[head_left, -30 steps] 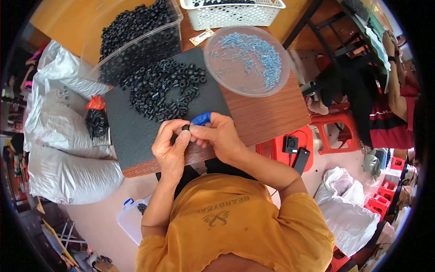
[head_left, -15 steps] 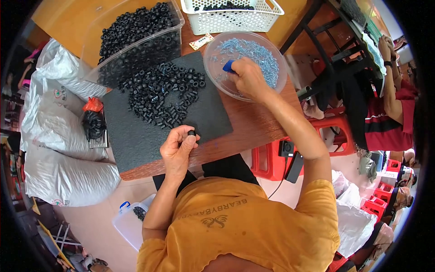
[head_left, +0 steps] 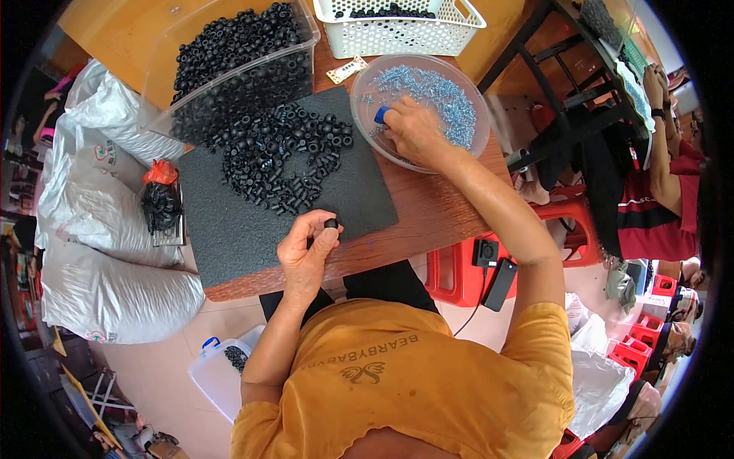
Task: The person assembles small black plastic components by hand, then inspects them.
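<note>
My left hand (head_left: 306, 249) is at the table's front edge, closed in a pinch round a small round black plastic cap (head_left: 331, 223). My right hand (head_left: 419, 131) reaches into a clear round bowl (head_left: 482, 141) of small bluish metal pieces (head_left: 447, 99) that look like screws. Its fingers are curled down, and what their tips grip is hidden. A blue piece (head_left: 381, 115) shows at its fingers; whether it is worn or held I cannot tell. A heap of black plastic parts (head_left: 283, 164) lies on the dark mat (head_left: 222, 245), with bluish bits among them.
Behind the mat stands a clear bin (head_left: 229, 83) full of black parts; a white basket (head_left: 397, 37) is beside it. A small packet (head_left: 346, 69) lies near the bowl. Sacks (head_left: 122, 294) line the left, red stools (head_left: 451, 271) the right. Another person (head_left: 661, 199) sits far right.
My right hand still works in the bowl, its fingers shifted slightly. My left hand keeps its pinch on the black cap. The table scene sits slightly further right in view.
</note>
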Action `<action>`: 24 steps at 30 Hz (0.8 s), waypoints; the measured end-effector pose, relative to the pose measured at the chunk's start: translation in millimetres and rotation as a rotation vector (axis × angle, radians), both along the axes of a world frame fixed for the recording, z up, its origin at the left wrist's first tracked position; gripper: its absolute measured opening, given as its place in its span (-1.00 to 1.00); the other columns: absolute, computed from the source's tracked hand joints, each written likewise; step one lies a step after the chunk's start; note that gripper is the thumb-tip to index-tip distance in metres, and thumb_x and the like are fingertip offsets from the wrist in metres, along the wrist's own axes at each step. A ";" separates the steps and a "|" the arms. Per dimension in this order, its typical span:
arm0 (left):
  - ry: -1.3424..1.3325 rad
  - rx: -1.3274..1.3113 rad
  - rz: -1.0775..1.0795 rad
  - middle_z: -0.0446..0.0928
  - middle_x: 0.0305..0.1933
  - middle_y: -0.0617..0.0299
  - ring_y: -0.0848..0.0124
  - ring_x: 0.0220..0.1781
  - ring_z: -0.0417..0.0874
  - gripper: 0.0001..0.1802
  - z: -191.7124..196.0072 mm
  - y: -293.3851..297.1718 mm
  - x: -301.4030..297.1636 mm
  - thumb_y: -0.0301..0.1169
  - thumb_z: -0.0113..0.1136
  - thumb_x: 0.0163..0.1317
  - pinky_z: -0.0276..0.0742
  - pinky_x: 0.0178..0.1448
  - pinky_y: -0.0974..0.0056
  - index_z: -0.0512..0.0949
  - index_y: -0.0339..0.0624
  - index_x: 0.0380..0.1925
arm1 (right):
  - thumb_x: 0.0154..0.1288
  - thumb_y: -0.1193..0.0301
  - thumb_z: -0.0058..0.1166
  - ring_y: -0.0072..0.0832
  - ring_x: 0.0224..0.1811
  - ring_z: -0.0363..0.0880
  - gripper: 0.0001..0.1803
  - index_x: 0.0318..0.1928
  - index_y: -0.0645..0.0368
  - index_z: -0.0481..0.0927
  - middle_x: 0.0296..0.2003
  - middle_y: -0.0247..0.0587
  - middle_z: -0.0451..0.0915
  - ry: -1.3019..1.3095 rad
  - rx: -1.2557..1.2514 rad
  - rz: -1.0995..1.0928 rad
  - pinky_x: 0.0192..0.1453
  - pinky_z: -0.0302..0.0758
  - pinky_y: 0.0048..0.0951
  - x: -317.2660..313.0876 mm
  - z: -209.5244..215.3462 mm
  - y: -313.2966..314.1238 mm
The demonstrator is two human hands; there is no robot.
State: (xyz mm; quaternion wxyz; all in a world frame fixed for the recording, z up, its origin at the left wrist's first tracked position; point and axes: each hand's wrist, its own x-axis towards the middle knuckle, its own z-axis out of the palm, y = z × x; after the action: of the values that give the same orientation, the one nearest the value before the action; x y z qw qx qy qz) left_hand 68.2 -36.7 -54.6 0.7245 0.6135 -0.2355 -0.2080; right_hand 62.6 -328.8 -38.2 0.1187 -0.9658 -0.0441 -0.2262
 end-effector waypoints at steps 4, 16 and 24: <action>0.008 0.006 0.000 0.61 -0.26 0.18 0.51 -0.27 0.61 -0.75 2.8 -0.6 0.4 -0.45 0.25 0.29 0.55 -0.23 0.45 0.54 -0.35 -0.09 | -0.02 0.59 0.15 -0.01 -0.22 0.50 -0.87 -0.39 0.27 0.52 -0.35 0.05 0.55 -0.047 -0.001 -0.016 -0.15 0.47 -0.08 -0.3 7.1 5.5; 0.187 -0.125 -0.047 0.65 -0.25 0.06 0.48 -0.39 0.60 -0.78 27.1 -1.1 2.4 -0.56 0.22 0.25 0.55 -0.25 0.43 0.54 -0.42 -0.12 | 0.10 0.44 0.28 -0.43 -0.38 0.57 -0.75 -0.22 0.29 0.60 -0.41 -0.09 0.62 0.282 1.019 0.089 -0.29 0.48 -0.41 -59.2 63.9 107.2; 0.216 -0.196 -0.052 0.64 -0.20 0.01 0.43 -0.35 0.64 -0.72 32.3 0.8 -3.1 -0.53 0.28 0.21 0.62 -0.28 0.42 0.53 -0.46 -0.11 | 0.11 0.44 0.27 -0.58 -0.39 0.54 -0.77 -0.22 0.29 0.62 -0.43 -0.20 0.62 0.389 1.050 0.056 -0.30 0.49 -0.47 -61.2 69.0 120.3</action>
State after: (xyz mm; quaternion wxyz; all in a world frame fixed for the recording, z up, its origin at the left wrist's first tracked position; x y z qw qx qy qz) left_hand 65.1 -35.8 -22.3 0.7965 0.5075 -0.1913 -0.2673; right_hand 1.4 -208.5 30.8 0.5956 -0.7994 0.0714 -0.0323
